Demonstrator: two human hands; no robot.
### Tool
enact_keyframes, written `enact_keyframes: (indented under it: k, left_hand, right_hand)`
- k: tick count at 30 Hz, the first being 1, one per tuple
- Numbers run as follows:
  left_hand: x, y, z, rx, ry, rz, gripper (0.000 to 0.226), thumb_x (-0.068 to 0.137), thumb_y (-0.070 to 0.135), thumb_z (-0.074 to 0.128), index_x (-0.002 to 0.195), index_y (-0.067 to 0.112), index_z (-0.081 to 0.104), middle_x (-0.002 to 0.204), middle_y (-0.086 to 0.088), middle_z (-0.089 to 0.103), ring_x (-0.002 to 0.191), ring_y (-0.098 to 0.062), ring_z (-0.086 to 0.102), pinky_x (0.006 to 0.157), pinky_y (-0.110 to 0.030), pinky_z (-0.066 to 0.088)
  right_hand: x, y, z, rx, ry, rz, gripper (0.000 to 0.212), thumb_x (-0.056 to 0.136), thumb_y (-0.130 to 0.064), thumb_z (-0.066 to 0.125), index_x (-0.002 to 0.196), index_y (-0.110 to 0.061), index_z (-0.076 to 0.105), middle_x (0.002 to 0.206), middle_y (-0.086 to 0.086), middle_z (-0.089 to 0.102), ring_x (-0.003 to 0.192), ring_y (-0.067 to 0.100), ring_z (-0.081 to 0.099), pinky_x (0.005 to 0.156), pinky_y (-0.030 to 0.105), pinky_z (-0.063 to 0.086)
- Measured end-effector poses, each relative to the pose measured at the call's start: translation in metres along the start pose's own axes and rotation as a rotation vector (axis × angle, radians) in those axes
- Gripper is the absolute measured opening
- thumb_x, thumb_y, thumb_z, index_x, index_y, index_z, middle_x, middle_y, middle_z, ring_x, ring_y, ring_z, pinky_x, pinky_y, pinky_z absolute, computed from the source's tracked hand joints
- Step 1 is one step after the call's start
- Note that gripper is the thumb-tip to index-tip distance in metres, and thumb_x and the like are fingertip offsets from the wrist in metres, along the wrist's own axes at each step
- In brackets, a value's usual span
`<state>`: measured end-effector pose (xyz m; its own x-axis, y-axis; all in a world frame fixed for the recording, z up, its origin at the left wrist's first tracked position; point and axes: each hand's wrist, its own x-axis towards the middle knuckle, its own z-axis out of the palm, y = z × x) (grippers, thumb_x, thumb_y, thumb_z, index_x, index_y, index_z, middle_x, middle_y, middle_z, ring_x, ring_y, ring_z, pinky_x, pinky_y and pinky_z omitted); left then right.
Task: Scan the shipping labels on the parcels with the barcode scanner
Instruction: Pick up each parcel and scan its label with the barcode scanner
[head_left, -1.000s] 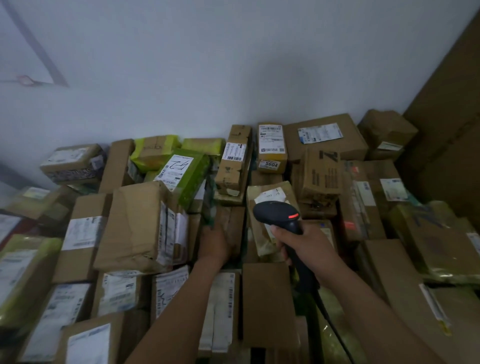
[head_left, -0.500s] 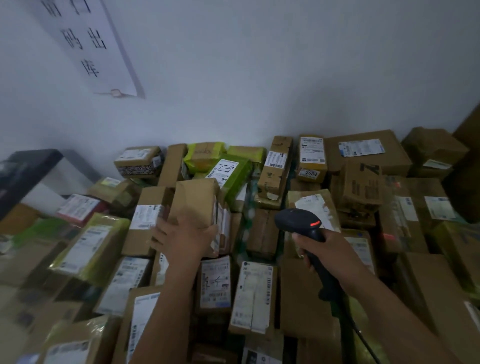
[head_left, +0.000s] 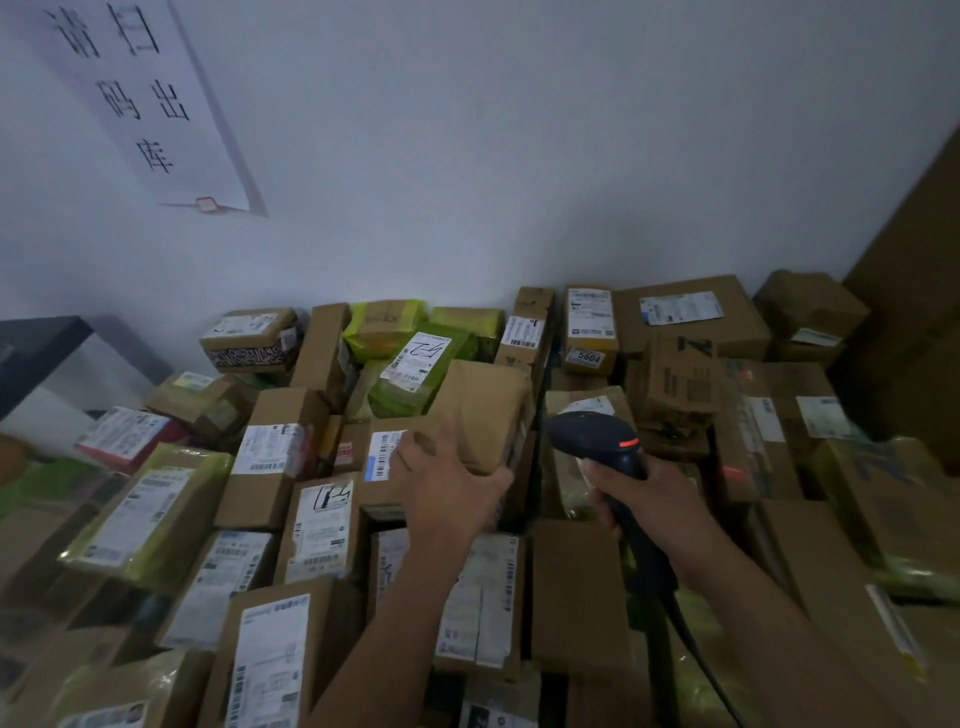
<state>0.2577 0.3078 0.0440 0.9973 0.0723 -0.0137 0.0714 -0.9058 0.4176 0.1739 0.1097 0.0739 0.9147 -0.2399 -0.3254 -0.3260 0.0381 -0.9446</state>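
A dense pile of cardboard and green-wrapped parcels with white shipping labels fills the lower half of the view. My left hand (head_left: 447, 488) grips a brown paper-wrapped parcel (head_left: 483, 410) in the middle of the pile, tilted up on its edge. Just right of it, my right hand (head_left: 649, 499) holds a black barcode scanner (head_left: 597, 439) by its handle; a red light glows on its head, which points away toward the pile. Its cable (head_left: 696, 649) trails down toward me. A labelled box (head_left: 387, 452) shows beside my left fingers.
A white wall with a hanging paper sign (head_left: 135, 98) rises behind the pile. A dark shelf or table edge (head_left: 36, 348) sits at far left. A tall brown cardboard sheet (head_left: 914, 291) stands at the right. Parcels lie packed edge to edge.
My view has swung up and left, revealing the wall sign. My left hand has turned the brown parcel rightward and upright toward the scanner. My right hand keeps the scanner in about the same place.
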Motion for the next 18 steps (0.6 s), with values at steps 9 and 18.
enact_keyframes:
  k: [9,18]
  left_hand:
    - [0.03,0.028,0.05,0.073,-0.104,-0.063,0.083,0.077,0.067,0.062,0.143,0.021,0.04,0.148,-0.025,0.024,0.135,-0.042,0.024,0.112,-0.048,0.024]
    - [0.007,-0.005,0.047,-0.045,-0.242,0.046,0.065,0.09,0.053,0.06,0.146,0.027,0.041,0.154,-0.019,0.022,0.139,-0.04,0.022,0.11,-0.048,0.032]
  right_hand:
    - [0.001,0.009,-0.023,-0.006,0.013,0.024,0.03,0.086,-0.031,0.074,0.073,-0.006,0.064,0.061,0.012,0.062,0.05,0.021,0.057,0.051,0.032,0.047]
    - [-0.013,-0.005,-0.025,-0.103,0.023,0.014,0.028,0.088,-0.03,0.073,0.08,-0.004,0.067,0.062,0.007,0.065,0.049,0.018,0.057,0.052,0.031,0.048]
